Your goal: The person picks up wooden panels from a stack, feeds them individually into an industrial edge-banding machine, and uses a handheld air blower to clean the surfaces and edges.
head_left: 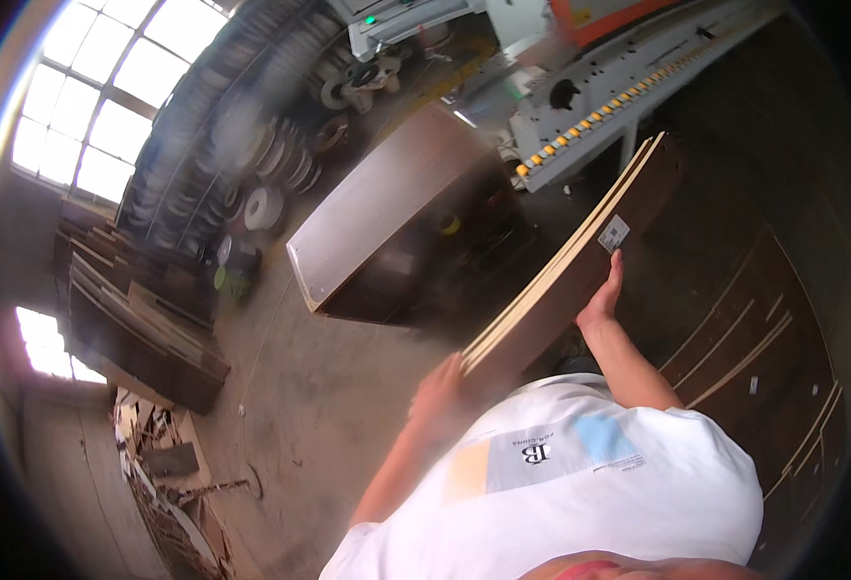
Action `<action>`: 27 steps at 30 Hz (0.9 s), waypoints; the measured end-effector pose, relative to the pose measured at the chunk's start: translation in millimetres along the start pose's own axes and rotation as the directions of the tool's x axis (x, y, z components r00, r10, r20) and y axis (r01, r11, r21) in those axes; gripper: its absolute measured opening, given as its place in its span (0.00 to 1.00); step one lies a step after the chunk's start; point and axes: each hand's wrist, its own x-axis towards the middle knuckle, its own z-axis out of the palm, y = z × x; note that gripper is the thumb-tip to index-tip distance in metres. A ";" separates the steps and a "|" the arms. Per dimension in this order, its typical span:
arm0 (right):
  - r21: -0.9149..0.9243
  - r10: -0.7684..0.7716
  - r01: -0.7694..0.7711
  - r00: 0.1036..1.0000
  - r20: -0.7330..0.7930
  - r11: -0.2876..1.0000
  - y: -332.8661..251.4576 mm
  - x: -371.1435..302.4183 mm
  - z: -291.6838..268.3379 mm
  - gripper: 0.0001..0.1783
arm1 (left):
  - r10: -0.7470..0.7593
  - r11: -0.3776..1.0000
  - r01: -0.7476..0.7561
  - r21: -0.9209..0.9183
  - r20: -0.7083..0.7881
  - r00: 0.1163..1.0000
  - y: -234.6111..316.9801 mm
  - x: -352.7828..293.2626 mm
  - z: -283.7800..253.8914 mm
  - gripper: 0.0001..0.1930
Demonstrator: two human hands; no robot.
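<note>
Dark brown laminate faces the stack of boards (571,261) that the person carries, long flat panels with pale raw edges showing as thin stripes along the upper side and a small white label near the far end. The stack is tilted, running from the chest up toward a long white machine (629,92) with a row of yellow rollers. The left hand (440,391) grips the near end, fingers wrapped round the corner, though blur hides how they lie. The right hand (604,295) presses against the brown face further up, fingers together and flat. Beside the stack stands a big brown cabinet panel (387,208) on bare grey concrete floor (319,387), with open room around it. Scrap offcuts (145,329) pile up along the left wall.
</note>
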 end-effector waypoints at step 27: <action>-0.912 0.314 -0.345 0.911 -0.267 0.222 153.7 318.9 200.0 0.64 | 0.073 0.962 -0.044 0.269 -0.100 0.992 -306.3 366.1 -225.9 0.58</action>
